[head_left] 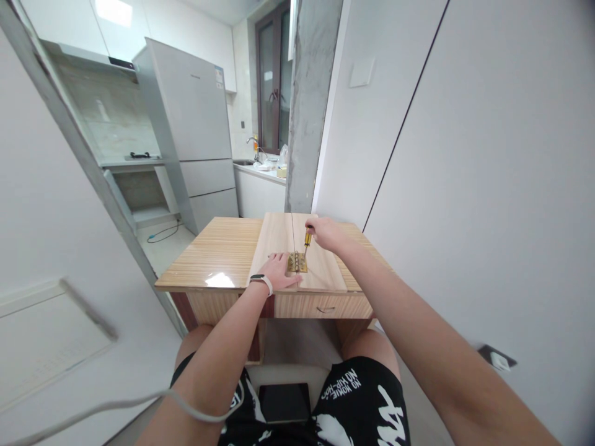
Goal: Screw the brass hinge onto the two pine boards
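A brass-coloured hinge [297, 262] lies across the seam between two pale wooden boards [274, 232] on the desk. My right hand [324, 233] is closed around the handle of a yellow screwdriver [307, 238], held nearly upright. Its tip meets the right leaf of the hinge, where a screw is too small to make out. My left hand [279, 272] rests flat on the left board, fingers spread, touching the hinge's left edge. A band with a dark face circles the left wrist.
The boards sit on a wooden desk [223, 248] with a drawer [325, 306] facing me. A white cable [162, 396] crosses over my left forearm. Close on the right stands a white wall [488, 155]. A fridge [195, 111] and a sink counter are behind the desk.
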`<state>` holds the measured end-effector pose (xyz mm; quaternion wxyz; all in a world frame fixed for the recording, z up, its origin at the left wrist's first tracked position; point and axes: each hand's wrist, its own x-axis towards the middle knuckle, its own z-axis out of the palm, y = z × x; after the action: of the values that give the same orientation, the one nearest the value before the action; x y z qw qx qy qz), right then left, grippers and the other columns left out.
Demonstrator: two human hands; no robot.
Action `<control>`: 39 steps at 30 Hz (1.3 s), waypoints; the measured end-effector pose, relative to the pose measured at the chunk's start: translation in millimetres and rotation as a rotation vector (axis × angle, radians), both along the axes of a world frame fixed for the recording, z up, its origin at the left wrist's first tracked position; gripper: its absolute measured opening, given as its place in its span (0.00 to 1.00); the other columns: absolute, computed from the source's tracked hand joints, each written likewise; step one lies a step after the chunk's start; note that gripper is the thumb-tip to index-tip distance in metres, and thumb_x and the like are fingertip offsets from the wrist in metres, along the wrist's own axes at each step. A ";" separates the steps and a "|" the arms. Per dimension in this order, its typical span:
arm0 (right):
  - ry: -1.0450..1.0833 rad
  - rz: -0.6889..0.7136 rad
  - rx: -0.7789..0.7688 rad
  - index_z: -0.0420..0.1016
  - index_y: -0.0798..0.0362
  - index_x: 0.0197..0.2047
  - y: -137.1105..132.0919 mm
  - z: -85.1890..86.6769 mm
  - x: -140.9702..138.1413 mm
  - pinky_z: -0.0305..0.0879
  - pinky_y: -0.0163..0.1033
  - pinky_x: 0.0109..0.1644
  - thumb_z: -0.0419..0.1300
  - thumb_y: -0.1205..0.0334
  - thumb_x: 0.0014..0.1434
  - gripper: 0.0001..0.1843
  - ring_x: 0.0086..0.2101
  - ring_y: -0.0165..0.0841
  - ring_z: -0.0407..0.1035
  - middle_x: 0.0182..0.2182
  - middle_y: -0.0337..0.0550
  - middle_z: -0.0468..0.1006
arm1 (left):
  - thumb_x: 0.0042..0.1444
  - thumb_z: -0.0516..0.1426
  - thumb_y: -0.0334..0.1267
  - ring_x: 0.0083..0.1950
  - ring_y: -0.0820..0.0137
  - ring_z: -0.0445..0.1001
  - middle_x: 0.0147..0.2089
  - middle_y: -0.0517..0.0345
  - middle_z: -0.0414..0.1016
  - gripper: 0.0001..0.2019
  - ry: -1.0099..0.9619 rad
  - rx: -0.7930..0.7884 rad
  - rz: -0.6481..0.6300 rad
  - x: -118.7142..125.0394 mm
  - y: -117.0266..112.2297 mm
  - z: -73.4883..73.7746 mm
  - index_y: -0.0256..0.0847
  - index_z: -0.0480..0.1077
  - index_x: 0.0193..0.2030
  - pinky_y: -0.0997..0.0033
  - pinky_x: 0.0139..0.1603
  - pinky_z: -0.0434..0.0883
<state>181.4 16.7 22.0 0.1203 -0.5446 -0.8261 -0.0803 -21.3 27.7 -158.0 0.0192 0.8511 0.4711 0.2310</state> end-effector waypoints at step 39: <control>-0.086 -0.073 0.001 0.80 0.56 0.49 9.1 -3.5 8.4 0.64 0.37 0.50 0.55 0.62 0.71 0.13 0.48 0.39 0.76 0.47 0.54 0.82 | 0.60 0.57 0.61 0.66 0.50 0.68 0.61 0.41 0.74 0.37 -0.034 0.039 -0.004 0.0 -14.6 3.1 0.39 0.61 0.69 0.51 0.66 0.66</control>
<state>189.8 25.8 18.5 0.0820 -0.5706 -0.8099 -0.1084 -21.3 13.2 -154.9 0.0111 0.8482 0.4642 0.2547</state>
